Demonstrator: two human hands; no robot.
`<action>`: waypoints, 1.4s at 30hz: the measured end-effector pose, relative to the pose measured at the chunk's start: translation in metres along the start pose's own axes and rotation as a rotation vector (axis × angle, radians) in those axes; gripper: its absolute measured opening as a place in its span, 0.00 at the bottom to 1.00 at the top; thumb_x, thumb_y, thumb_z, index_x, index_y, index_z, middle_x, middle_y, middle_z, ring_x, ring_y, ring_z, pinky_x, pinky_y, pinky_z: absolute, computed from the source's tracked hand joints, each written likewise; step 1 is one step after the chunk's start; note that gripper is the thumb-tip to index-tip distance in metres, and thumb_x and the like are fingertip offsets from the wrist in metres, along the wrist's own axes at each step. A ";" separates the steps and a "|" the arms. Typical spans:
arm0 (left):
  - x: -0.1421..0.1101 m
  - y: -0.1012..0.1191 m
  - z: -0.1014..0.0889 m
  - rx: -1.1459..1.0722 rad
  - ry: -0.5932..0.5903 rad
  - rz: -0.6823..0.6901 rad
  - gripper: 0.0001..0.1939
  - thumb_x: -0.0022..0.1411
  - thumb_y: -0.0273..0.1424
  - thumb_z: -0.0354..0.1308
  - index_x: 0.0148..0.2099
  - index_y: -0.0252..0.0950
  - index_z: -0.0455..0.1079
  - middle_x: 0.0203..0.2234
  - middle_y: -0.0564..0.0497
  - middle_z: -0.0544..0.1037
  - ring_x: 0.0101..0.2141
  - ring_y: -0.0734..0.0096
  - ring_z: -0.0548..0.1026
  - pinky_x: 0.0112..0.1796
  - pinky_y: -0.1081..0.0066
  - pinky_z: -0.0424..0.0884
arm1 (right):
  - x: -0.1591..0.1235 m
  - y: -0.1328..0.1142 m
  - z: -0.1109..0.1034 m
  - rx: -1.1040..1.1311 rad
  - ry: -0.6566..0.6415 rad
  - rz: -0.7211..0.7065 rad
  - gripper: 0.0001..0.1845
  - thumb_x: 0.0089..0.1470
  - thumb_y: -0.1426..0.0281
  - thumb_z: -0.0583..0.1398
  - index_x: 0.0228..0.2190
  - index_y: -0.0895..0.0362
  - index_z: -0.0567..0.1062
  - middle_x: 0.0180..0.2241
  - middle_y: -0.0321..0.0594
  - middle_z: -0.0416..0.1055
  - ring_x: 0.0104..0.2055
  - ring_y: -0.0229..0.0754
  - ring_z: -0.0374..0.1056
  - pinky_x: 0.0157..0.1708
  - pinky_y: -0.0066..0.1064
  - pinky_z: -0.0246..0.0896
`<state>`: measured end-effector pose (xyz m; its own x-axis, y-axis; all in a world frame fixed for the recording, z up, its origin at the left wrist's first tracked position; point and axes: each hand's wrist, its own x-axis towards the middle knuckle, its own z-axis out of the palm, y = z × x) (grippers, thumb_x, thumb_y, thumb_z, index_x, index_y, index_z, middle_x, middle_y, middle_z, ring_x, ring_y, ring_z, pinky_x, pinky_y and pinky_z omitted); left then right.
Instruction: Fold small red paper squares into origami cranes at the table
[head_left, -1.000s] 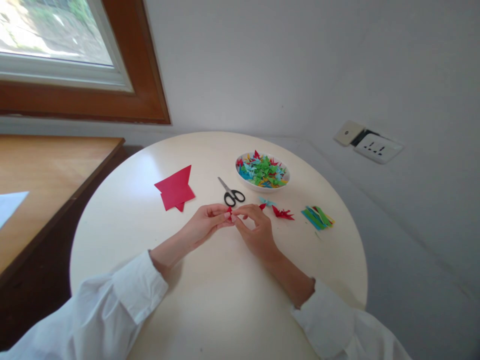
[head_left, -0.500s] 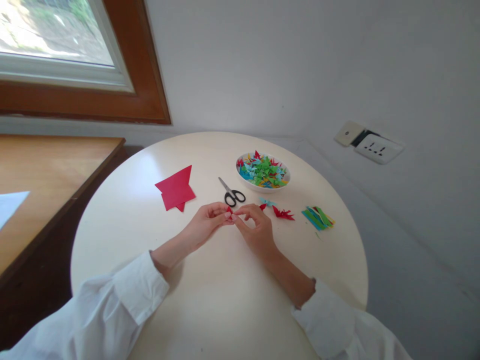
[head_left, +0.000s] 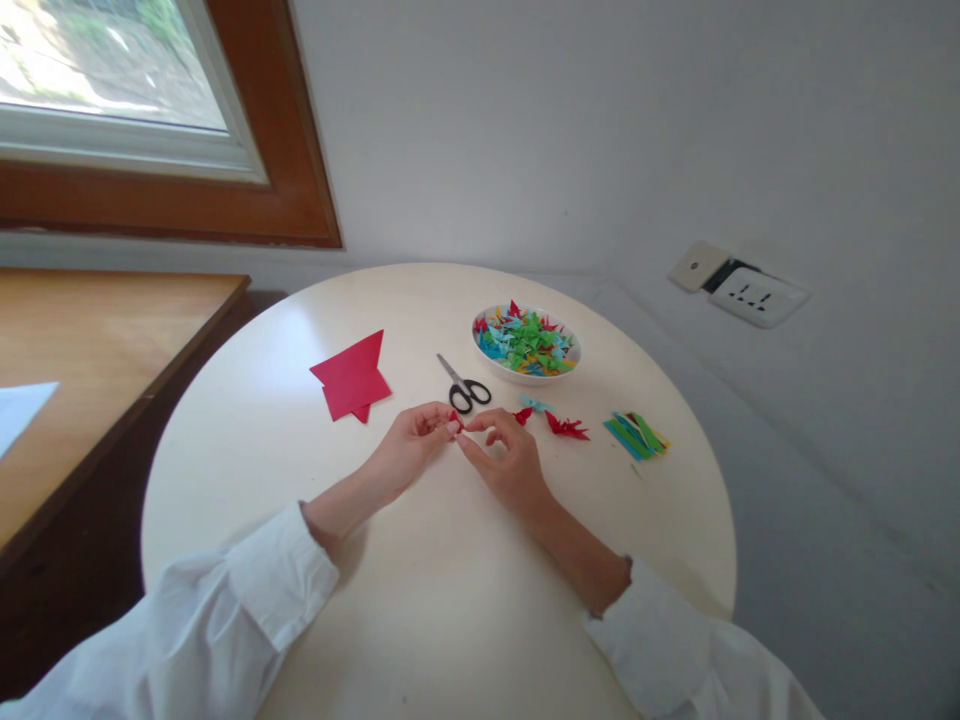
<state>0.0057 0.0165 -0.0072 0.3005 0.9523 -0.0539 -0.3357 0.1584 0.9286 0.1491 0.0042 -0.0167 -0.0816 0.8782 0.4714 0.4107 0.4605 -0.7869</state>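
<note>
My left hand (head_left: 411, 448) and my right hand (head_left: 505, 460) meet fingertip to fingertip over the middle of the round cream table (head_left: 420, 600). Both pinch one tiny folded piece of red paper (head_left: 454, 421), mostly hidden by the fingers. Black-handled scissors (head_left: 464, 384) lie just beyond the fingertips. Small folded paper figures, red (head_left: 566, 428) and light blue (head_left: 534, 403), lie on the table right of my right hand.
A white bowl (head_left: 526, 372) of several small coloured paper figures stands behind the scissors. Red paper sheets (head_left: 351, 380) lie at the left, coloured strips (head_left: 636, 435) at the right. A wooden desk (head_left: 97, 340) adjoins on the left; a wall socket (head_left: 754, 296) sits at the right.
My fingers have shifted slightly on the red piece, and the right thumb and forefinger have moved a little. Nothing else has moved.
</note>
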 end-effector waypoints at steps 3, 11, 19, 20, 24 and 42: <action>0.000 -0.001 -0.001 -0.033 -0.004 -0.009 0.13 0.42 0.34 0.67 0.28 0.31 0.71 0.21 0.54 0.73 0.25 0.79 0.68 0.30 0.76 0.61 | 0.000 0.001 0.001 0.000 -0.026 -0.003 0.05 0.46 0.69 0.60 0.29 0.55 0.71 0.29 0.38 0.71 0.33 0.40 0.66 0.28 0.30 0.60; 0.000 -0.001 0.000 -0.061 0.012 -0.019 0.11 0.42 0.32 0.67 0.28 0.32 0.73 0.23 0.52 0.76 0.27 0.76 0.71 0.33 0.74 0.63 | 0.000 0.003 0.002 -0.006 -0.011 -0.055 0.02 0.49 0.71 0.58 0.27 0.55 0.71 0.27 0.38 0.71 0.31 0.39 0.65 0.28 0.30 0.59; -0.002 0.003 0.001 0.072 0.063 0.031 0.10 0.43 0.33 0.66 0.27 0.32 0.72 0.21 0.53 0.76 0.24 0.78 0.69 0.29 0.76 0.62 | 0.000 -0.001 0.001 -0.064 -0.028 -0.089 0.03 0.50 0.72 0.56 0.26 0.56 0.69 0.27 0.38 0.70 0.30 0.39 0.64 0.26 0.29 0.57; -0.002 0.003 0.001 0.076 0.071 0.033 0.10 0.43 0.34 0.66 0.27 0.32 0.72 0.21 0.53 0.75 0.24 0.78 0.69 0.28 0.76 0.62 | 0.000 -0.001 0.001 -0.061 -0.028 -0.086 0.03 0.50 0.72 0.56 0.26 0.56 0.69 0.26 0.38 0.70 0.30 0.39 0.64 0.26 0.29 0.57; -0.001 0.003 0.002 0.071 0.124 0.040 0.11 0.41 0.34 0.67 0.26 0.32 0.73 0.20 0.53 0.75 0.23 0.77 0.70 0.29 0.74 0.64 | 0.000 0.001 0.002 -0.042 -0.019 0.003 0.04 0.50 0.70 0.57 0.26 0.56 0.70 0.26 0.38 0.70 0.30 0.39 0.64 0.26 0.29 0.57; -0.004 0.006 0.006 0.188 0.127 0.088 0.13 0.41 0.32 0.67 0.31 0.31 0.73 0.26 0.49 0.77 0.28 0.72 0.73 0.34 0.72 0.67 | 0.002 0.003 0.002 0.056 -0.008 0.130 0.09 0.51 0.65 0.54 0.25 0.57 0.70 0.27 0.39 0.70 0.30 0.39 0.66 0.28 0.30 0.60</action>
<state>0.0082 0.0122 0.0005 0.1588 0.9873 -0.0047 -0.1800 0.0336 0.9831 0.1480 0.0079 -0.0191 -0.0386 0.9318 0.3610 0.3672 0.3492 -0.8621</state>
